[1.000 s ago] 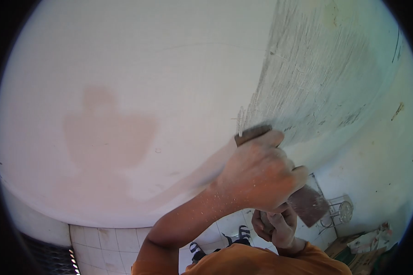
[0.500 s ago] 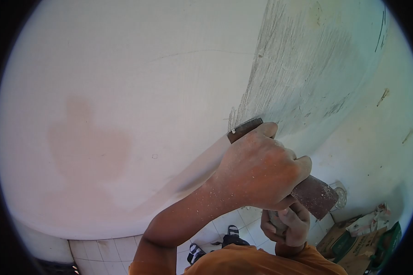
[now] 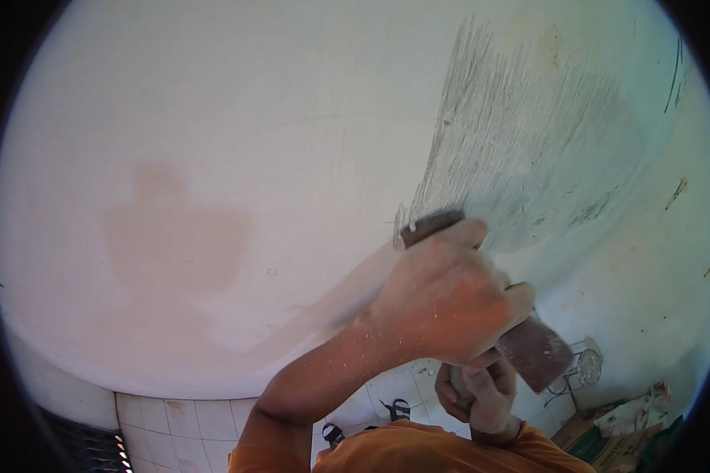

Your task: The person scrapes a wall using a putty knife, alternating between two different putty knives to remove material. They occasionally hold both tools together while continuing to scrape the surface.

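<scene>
My left hand is closed around a sanding block, back of the hand toward the camera. The block's dark end lies against the pale wall, at the lower edge of a grey scratched patch. Brown, dusty sandpaper sticks out past the knuckles at lower right. Below it is my right hand, fingers curled round a small greyish object that is mostly hidden. White dust speckles the left wrist.
A round-topped metal stool stands by the right-hand wall. Cardboard and crumpled packaging lie at lower right. Two sandalled feet show on the white tiled floor. A dark latticed object is at lower left, and a shadow falls on the wall.
The view has shifted, so the scratched patch appears lower and the stool shows more. My left hand and the block have moved slightly right and down in the picture; both hands keep their hold.
</scene>
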`<state>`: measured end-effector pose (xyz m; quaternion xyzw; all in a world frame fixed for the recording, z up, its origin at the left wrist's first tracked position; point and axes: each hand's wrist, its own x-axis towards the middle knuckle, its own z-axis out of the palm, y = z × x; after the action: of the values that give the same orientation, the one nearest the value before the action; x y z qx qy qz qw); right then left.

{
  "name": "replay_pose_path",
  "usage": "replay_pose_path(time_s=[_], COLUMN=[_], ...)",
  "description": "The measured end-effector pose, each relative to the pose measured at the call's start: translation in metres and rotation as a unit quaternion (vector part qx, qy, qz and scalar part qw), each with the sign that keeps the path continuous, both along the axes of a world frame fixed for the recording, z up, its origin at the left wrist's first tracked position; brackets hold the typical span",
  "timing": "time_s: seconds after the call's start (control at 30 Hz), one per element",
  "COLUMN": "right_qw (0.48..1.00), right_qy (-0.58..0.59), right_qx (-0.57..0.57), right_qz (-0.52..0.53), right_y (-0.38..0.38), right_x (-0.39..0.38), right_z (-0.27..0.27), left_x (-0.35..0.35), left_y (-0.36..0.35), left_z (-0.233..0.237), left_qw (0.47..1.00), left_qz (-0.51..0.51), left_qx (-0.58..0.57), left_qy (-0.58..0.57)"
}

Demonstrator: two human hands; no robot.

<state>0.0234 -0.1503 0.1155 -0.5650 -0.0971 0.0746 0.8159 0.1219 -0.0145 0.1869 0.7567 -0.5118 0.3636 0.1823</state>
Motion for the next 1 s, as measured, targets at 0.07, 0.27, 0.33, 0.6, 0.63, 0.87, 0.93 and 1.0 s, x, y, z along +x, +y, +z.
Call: replay_pose_path(time_s=[0.07, 0.27, 0.33, 0.6, 0.63, 0.87, 0.93, 1.0], right_qw=[1.0, 0.984, 0.995, 0.985, 0.972, 0.992, 0.995, 0.998], right_qy=[0.01, -0.141, -0.047, -0.036, -0.087, 0.03, 0.01, 0.011], right_qx=[-0.017, -0.101, -0.08, -0.157, -0.209, -0.111, -0.089, -0.062], right_qz=[0.007, 0.027, 0.028, 0.061, 0.064, 0.059, 0.04, 0.03], right_y=[-0.005, -0.011, -0.01, -0.017, -0.018, -0.006, -0.004, -0.009], right_x=[-0.002, 0.017, 0.013, 0.006, 0.006, 0.005, 0.007, 0.008], right_z=[0.013, -0.025, -0.006, -0.007, -0.005, 0.011, 0.002, -0.019], left_x=[-0.002, 0.003, 0.003, 0.003, 0.002, 0.003, 0.005, 0.007], left_y=[0.0, -0.003, -0.002, 0.0, 0.0, -0.001, -0.001, -0.002], left_z=[0.012, 0.001, 0.006, 0.004, -0.001, 0.003, 0.001, -0.01], left_qw=[0.999, 1.0, 1.0, 0.997, 0.997, 0.996, 0.997, 0.998], left_qz=[-0.018, -0.005, -0.008, -0.043, -0.034, -0.042, -0.032, -0.011], left_qx=[-0.008, -0.022, -0.017, -0.058, -0.066, -0.071, -0.064, -0.057], left_qy=[0.026, -0.01, -0.013, -0.011, -0.008, -0.028, -0.037, -0.033])
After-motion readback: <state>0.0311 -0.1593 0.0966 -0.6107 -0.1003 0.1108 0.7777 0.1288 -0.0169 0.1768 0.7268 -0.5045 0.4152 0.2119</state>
